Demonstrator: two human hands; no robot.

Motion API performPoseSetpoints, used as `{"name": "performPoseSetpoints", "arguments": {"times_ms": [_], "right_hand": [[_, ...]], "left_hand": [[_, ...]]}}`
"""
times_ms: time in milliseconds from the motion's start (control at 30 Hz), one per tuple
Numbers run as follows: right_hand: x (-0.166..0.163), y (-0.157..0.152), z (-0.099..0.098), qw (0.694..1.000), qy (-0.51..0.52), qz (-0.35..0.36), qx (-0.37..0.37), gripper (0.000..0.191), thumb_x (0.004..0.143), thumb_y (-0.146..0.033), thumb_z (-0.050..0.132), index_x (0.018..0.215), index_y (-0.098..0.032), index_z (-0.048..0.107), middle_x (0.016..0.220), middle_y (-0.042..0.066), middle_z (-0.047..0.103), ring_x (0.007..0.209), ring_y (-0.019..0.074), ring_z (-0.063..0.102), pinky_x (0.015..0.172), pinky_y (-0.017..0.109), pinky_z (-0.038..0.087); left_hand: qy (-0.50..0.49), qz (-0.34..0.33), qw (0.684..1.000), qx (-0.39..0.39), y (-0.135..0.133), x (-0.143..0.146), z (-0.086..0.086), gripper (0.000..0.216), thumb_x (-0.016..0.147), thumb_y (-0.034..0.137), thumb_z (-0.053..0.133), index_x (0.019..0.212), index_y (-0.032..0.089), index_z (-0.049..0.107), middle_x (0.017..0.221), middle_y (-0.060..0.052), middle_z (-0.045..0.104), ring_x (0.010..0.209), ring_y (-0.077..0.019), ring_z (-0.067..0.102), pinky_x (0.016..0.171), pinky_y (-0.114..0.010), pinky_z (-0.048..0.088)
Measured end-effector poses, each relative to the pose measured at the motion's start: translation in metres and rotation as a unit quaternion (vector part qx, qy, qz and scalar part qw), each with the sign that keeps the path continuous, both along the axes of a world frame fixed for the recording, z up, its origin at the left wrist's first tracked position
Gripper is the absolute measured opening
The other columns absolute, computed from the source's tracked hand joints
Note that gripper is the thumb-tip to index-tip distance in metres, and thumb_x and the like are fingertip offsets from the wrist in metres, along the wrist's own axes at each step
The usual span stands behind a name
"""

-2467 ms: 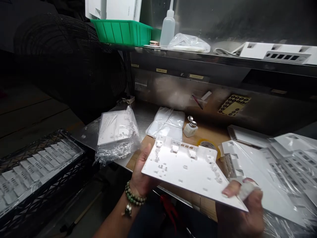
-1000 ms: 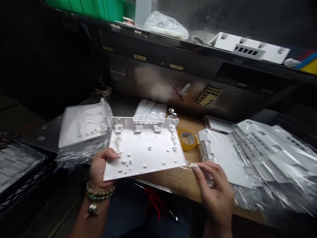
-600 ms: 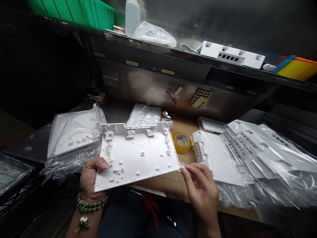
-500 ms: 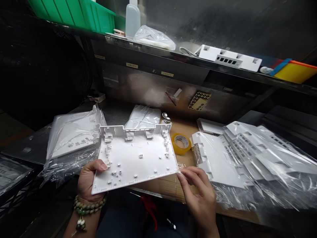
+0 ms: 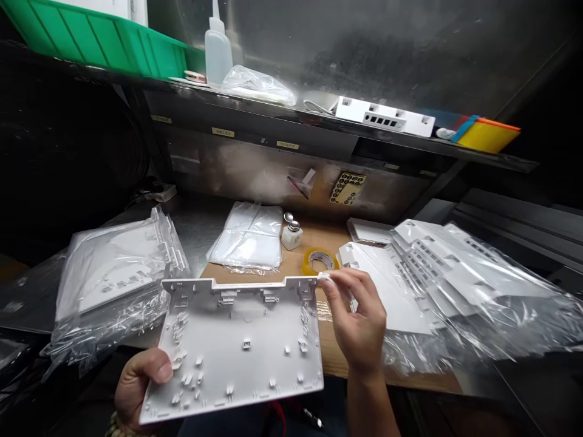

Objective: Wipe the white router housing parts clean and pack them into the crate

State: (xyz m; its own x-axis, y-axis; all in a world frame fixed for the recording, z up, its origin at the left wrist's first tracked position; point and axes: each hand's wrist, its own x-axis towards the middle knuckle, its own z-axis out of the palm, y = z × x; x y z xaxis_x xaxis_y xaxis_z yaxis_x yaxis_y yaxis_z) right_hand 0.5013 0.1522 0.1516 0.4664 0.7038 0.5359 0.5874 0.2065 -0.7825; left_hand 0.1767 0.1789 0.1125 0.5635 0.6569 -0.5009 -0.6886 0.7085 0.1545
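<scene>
The right hand (image 5: 359,312), pinching a wad (image 5: 323,277), had climbed the unbagged panel (image 5: 214,352). The left hand (image 5: 140,382) gripped it over the bench's (image 5: 195,221) front edge.

White panel (image 5: 218,352) in left grip (image 5: 139,382) (right grip (image 5: 361,312) pinches wad (image 5: 324,277)).

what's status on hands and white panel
Left hand gripping white panel, lower left. Right hand pinching white wad at upper right corner. Tape roll just beyond.

Your plastic cover (image 5: 246,367) is white, the tape roll (image 5: 308,263) yellow, the far-left bin (image 5: 102,45) green, the far sticker sheet (image 5: 348,189) yellow with black dots.
</scene>
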Motion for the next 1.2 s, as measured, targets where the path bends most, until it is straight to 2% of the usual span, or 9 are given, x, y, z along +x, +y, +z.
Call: {"name": "performPoseSetpoints", "arguments": {"times_ms": [200, 367, 533, 700, 800, 900, 1033, 1100, 1200], "right_hand": [[-0.004, -0.004, -0.007, 1.0, -0.003, -0.007, -0.003, 0.012, 0.093, -0.02, 0.069, 0.104, -0.023, 0.074, 0.101, 0.004, 0.067, 0.096, 0.0174, 0.065, 0.077, 0.03, 0.059], [-0.002, -0.007, -0.01, 1.0, -0.02, -0.021, 0.006, 0.012, 0.092, -0.018, 0.07, 0.103, -0.021, 0.074, 0.099, 0.003, 0.067, 0.089, 0.0158, 0.064, 0.074, 0.03, 0.056], [0.005, -0.008, -0.018, 0.999, -0.042, -0.016, 0.006, 0.014, 0.091, -0.018, 0.072, 0.105, -0.021, 0.074, 0.1, 0.004, 0.067, 0.091, 0.0172, 0.065, 0.077, 0.032, 0.055], [0.009, -0.004, -0.023, 0.997, -0.044, -0.061, 0.007, 0.011, 0.091, -0.025, 0.073, 0.101, -0.021, 0.076, 0.096, 0.005, 0.069, 0.086, 0.0185, 0.064, 0.077, 0.035, 0.054], [-0.006, -0.003, -0.012, 0.999, -0.011, -0.041, 0.022, 0.01, 0.09, -0.025, 0.075, 0.099, -0.021, 0.075, 0.097, 0.005, 0.068, 0.088, 0.0189, 0.064, 0.075, 0.034, 0.053], [-0.032, 0.0, 0.008, 0.999, 0.013, 0.014, 0.047, 0.012, 0.089, -0.018, 0.074, 0.101, -0.022, 0.073, 0.099, 0.004, 0.066, 0.093, 0.018, 0.064, 0.077, 0.031, 0.054], [-0.058, 0.006, 0.029, 0.996, -0.002, 0.068, 0.065, 0.018, 0.09, -0.012, 0.07, 0.104, -0.023, 0.071, 0.101, 0.003, 0.064, 0.094, 0.0161, 0.064, 0.076, 0.028, 0.054], [-0.062, 0.01, 0.033, 0.995, -0.023, 0.071, 0.066, 0.018, 0.09, -0.011, 0.069, 0.104, -0.022, 0.071, 0.101, 0.004, 0.064, 0.094, 0.0159, 0.064, 0.077, 0.027, 0.054], [-0.06, 0.012, 0.034, 0.996, -0.034, 0.049, 0.069, 0.016, 0.09, -0.011, 0.07, 0.103, -0.02, 0.071, 0.101, 0.005, 0.065, 0.093, 0.0163, 0.064, 0.076, 0.027, 0.054]], "left_hand": [[0.018, 0.017, 1.0, 0.011, -0.005, 0.009, 0.003, 0.114, 0.054, -0.004, 0.05, 0.147, 0.059, 0.032, 0.114, 0.018, 0.071, 0.112, -0.0422, 0.066, 0.074, -0.062, 0.064], [0.032, 0.028, 0.998, 0.035, -0.006, 0.018, 0.009, 0.113, 0.053, -0.006, 0.05, 0.146, 0.057, 0.041, 0.11, 0.014, 0.075, 0.109, -0.0426, 0.068, 0.073, -0.061, 0.065], [0.07, 0.014, 0.996, 0.045, -0.007, 0.023, 0.009, 0.104, 0.051, -0.003, 0.055, 0.145, 0.04, 0.056, 0.105, 0.003, 0.081, 0.101, -0.0443, 0.073, 0.072, -0.057, 0.065], [0.144, 0.013, 0.986, 0.084, -0.006, 0.045, 0.02, 0.103, 0.046, -0.004, 0.057, 0.145, 0.024, 0.057, 0.106, -0.01, 0.08, 0.087, -0.0398, 0.077, 0.069, -0.051, 0.066], [0.192, 0.022, 0.976, 0.103, -0.006, 0.071, 0.032, 0.107, 0.045, -0.007, 0.057, 0.147, 0.026, 0.054, 0.11, -0.01, 0.079, 0.085, -0.0339, 0.076, 0.071, -0.042, 0.065], [0.19, 0.014, 0.974, 0.124, -0.008, 0.098, 0.041, 0.112, 0.046, -0.008, 0.058, 0.148, 0.036, 0.051, 0.123, -0.004, 0.075, 0.091, -0.0257, 0.075, 0.075, -0.03, 0.061], [0.173, -0.025, 0.971, 0.161, -0.011, 0.125, 0.05, 0.111, 0.048, -0.008, 0.058, 0.146, 0.044, 0.052, 0.145, 0.002, 0.062, 0.09, -0.0179, 0.07, 0.067, -0.02, 0.052], [0.177, -0.038, 0.969, 0.166, -0.013, 0.133, 0.054, 0.109, 0.049, -0.007, 0.057, 0.145, 0.045, 0.053, 0.15, 0.004, 0.057, 0.089, -0.0168, 0.069, 0.064, -0.02, 0.05], [0.165, -0.034, 0.971, 0.171, -0.013, 0.141, 0.059, 0.104, 0.048, -0.007, 0.056, 0.139, 0.044, 0.06, 0.154, 0.006, 0.052, 0.106, -0.0213, 0.067, 0.066, -0.019, 0.049]]}}
